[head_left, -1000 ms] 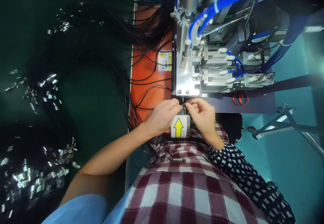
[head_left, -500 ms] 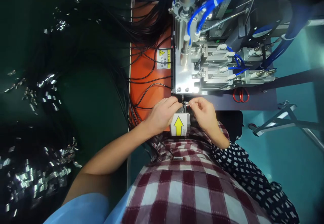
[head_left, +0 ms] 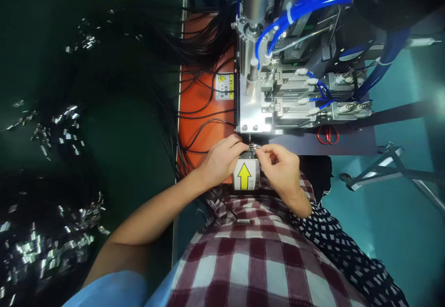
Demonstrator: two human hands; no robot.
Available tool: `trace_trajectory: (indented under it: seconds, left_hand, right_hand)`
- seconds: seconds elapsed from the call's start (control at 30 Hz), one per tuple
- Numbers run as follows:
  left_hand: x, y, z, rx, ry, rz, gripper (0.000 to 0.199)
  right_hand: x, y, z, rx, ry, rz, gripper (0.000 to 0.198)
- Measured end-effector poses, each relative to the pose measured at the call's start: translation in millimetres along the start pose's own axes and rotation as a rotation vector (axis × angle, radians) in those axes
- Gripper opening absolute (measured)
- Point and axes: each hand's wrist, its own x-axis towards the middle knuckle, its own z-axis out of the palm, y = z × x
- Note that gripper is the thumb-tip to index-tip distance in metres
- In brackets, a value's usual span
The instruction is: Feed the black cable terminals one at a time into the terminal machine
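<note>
My left hand (head_left: 222, 161) is closed at the left side of a small black fixture (head_left: 247, 153) at the front of the machine (head_left: 255, 108). A black cable (head_left: 198, 151) runs in under its fingers. From the other side my right hand (head_left: 282, 170) pinches thumb and forefinger together at a tiny shiny end piece (head_left: 256, 147) with a trace of red. What lies between those fingertips is too small to make out. Just below the fixture sits a block with a yellow arrow label (head_left: 244, 176).
Bundles of black cables (head_left: 208, 38) cross the orange surface (head_left: 198, 133). Several metal-tipped cable ends (head_left: 52, 251) lie on the dark green surface at left. Red-handled scissors (head_left: 327, 135) rest right of my right hand. Blue air hoses (head_left: 313, 1) arch above the machine.
The view has shifted slightly. My right fingertips have moved a little lower against the fixture, with the thumb below the end piece; my left hand keeps its place.
</note>
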Motion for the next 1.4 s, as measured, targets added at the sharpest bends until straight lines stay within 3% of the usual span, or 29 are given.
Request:
trace_trajectory:
  seconds: [0.1, 0.23, 0.43, 0.7, 0.93, 1.1, 1.23, 1.4]
  left_hand:
    - [0.0, -1.1, 0.3, 0.002, -0.001, -0.001, 0.024]
    - [0.2, -1.5, -1.9, 0.048, -0.011, 0.029, 0.026]
    - [-1.2, 12.9, -5.9, 0.431, -0.013, 0.036, 0.024]
    - [-5.2, 17.5, -5.5, 0.491, -0.138, 0.01, 0.025]
    - [-7.1, 19.7, -6.5, 0.482, -0.164, 0.003, 0.024]
    - [-8.2, 18.8, -5.4, 0.473, -0.145, 0.014, 0.025]
    - [-7.2, 17.5, -3.9, 0.432, -0.146, 0.018, 0.028]
    - [-3.2, 16.4, -2.6, 0.385, -0.173, 0.022, 0.032]
  right_hand:
    - [4.6, 2.8, -2.9, -0.058, 0.009, -0.03, 0.01]
    - [13.5, 15.7, -6.9, 0.061, -0.12, -0.096, 0.011]
    - [26.7, 33.5, -9.8, 0.093, -0.245, -0.29, 0.008]
    - [29.0, 30.5, -14.9, -0.164, -0.191, -0.507, 0.009]
    - [25.3, 29.6, -11.3, -0.126, -0.18, -0.4, 0.011]
    - [27.0, 28.1, -14.4, -0.274, -0.184, -0.492, 0.01]
    - [28.6, 32.2, -12.6, -0.258, -0.185, -0.527, 0.011]
    - [24.7, 38.4, -7.3, -0.094, -0.19, -0.381, 0.011]
